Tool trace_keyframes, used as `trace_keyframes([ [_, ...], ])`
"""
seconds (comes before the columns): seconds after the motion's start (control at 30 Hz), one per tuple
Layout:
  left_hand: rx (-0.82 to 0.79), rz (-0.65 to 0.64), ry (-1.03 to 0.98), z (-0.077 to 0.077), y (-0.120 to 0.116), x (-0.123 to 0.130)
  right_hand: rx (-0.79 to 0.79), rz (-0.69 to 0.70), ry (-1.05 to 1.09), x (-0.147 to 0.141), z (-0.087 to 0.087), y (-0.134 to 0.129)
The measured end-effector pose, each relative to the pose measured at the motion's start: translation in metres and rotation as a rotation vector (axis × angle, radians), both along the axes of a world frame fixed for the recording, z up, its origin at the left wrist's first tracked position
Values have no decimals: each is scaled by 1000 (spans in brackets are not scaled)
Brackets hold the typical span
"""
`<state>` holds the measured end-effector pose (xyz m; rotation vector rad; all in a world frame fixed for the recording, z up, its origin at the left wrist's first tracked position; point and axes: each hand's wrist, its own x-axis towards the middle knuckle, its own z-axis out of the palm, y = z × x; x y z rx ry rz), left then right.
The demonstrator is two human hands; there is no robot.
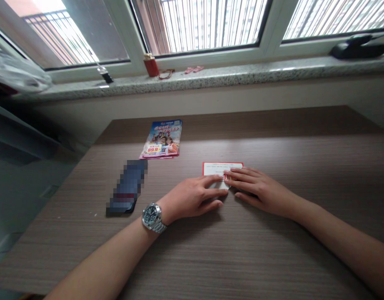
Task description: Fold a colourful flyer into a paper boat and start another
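A small white paper with a red border [215,168] lies on the wooden table [260,254]. From its left side, my left hand [195,196], with a metal watch [152,216] on the wrist, rests fingertips on the paper's lower part. My right hand [260,187] lies palm down over the paper's right part, its fingers stretched out and reaching toward my left fingertips. A small red and yellow printed patch shows between the two hands. Both hands have their fingers spread and flat, and neither grips anything. The paper's lower right part is hidden under the fingers.
Colourful flyers [163,139] lie stacked at the back left of the table. A blurred dark phone-like object [127,187] is left of my left hand. On the stone windowsill [235,75] stand a red container [151,66], small pink items [193,69] and a black object [360,48].
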<state>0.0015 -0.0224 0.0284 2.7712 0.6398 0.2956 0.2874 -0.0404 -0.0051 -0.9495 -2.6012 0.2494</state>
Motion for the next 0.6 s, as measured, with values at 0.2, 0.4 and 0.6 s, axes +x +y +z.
trace_keyframes([
  [0.2,-15,-6,-30,-1,1,-2,0,5,-5,1,0,0],
  [0.4,-48,-7,-62,-4,3,-3,-2,2,16,0,1,0],
  [0.6,0,-32,-49,-3,2,-1,3,-3,9,-1,2,0],
])
